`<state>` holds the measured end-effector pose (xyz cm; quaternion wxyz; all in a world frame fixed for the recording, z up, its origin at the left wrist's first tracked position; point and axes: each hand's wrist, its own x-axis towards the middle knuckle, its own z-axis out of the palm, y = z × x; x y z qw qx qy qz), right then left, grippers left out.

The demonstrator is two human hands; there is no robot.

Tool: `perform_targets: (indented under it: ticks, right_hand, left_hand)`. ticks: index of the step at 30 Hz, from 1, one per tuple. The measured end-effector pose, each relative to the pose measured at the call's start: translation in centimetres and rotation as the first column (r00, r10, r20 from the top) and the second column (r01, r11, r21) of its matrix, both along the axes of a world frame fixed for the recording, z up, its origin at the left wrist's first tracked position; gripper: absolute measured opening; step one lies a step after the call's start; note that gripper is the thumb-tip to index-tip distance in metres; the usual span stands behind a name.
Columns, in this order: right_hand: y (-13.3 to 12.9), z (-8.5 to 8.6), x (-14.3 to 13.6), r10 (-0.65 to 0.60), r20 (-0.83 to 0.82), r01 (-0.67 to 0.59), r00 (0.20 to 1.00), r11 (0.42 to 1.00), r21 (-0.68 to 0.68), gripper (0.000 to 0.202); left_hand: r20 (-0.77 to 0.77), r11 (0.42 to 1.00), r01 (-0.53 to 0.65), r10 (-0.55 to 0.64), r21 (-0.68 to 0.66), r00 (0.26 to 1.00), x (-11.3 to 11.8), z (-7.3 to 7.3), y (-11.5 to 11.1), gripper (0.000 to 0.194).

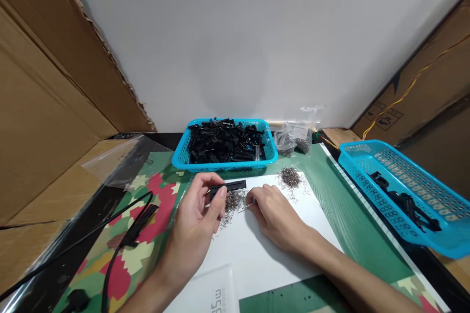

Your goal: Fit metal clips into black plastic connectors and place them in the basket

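Note:
My left hand (200, 212) is closed around a long black plastic part (235, 185), held between thumb and fingers above the white sheet (264, 259). In my right hand (273, 212) is a thin metal tool (246, 206), pinched with its tip pointing left; the fingers hide most of it. Beneath the black part lies a loose pile of tiny bent metal pieces (232, 203), partly covered by my left hand. A second, darker pile of small metal pieces (290, 177) is on the sheet's far right corner.
Behind my hands stands a blue basket (224, 167) heaped with black plastic parts. Another blue basket (389, 149), at right, holds several black pieces. Clear plastic bags (303, 139) of small metal parts lean near the wall. A black cable (110, 264) runs along the left.

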<state>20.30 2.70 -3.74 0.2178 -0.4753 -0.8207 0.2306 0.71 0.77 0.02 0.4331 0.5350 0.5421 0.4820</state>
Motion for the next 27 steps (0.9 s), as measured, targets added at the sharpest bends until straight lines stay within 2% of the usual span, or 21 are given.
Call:
perform_targets:
  ticks: [2,5,8,11,14,17,21,24,27]
  right_hand:
    - [0.0,0.1,0.4,0.001,-0.071,-0.003,0.997,0.999,-0.039,0.017]
    - [0.1,0.3,1.0,-0.003,-0.283,-0.042,0.959,0.987,-0.155,0.012]
    - [0.3,0.7,1.5,-0.063,-0.521,-0.094,0.851,0.958,-0.271,0.012]
    - [0.6,1.1,1.7,-0.132,-0.693,-0.142,0.709,0.935,-0.324,0.018]
    - [0.9,1.2,1.8,-0.172,-0.778,-0.190,0.605,0.917,-0.351,0.026]
    - [1.1,1.3,1.9,-0.185,-0.820,-0.228,0.541,0.907,-0.355,0.031]
    - [0.7,1.4,1.9,-0.163,-0.810,-0.228,0.563,0.911,-0.343,0.030]
    - [0.0,1.6,1.7,-0.106,-0.749,-0.146,0.654,0.954,-0.263,0.021]
    - [-0.8,1.4,1.3,-0.023,-0.638,-0.056,0.770,0.993,-0.105,0.012]
  left_hand:
    - [0.047,0.999,0.000,0.002,-0.036,0.999,-0.1,0.1,0.1,0.033]
    - [0.056,0.999,0.006,-0.004,-0.032,0.998,-0.2,0.1,0.0,0.037]
    - [-0.006,1.000,0.024,-0.024,-0.001,1.000,-0.4,0.0,0.0,0.034]
    - [-0.048,0.997,0.077,-0.076,0.023,0.996,-0.6,-0.3,0.0,0.022]
    - [-0.101,0.986,0.162,-0.157,0.042,0.982,-0.5,-0.6,0.0,0.012]
    - [-0.175,0.971,0.240,-0.239,-0.014,0.955,-0.5,-0.7,-0.3,0.013]
    - [-0.189,0.951,0.284,-0.303,-0.119,0.934,-0.4,-0.6,-0.6,0.017]
    - [-0.186,0.942,0.290,-0.319,-0.170,0.929,-0.4,-0.2,-0.7,0.015]
    - [-0.184,0.911,0.334,-0.381,-0.243,0.906,-0.3,0.5,-1.0,0.016]
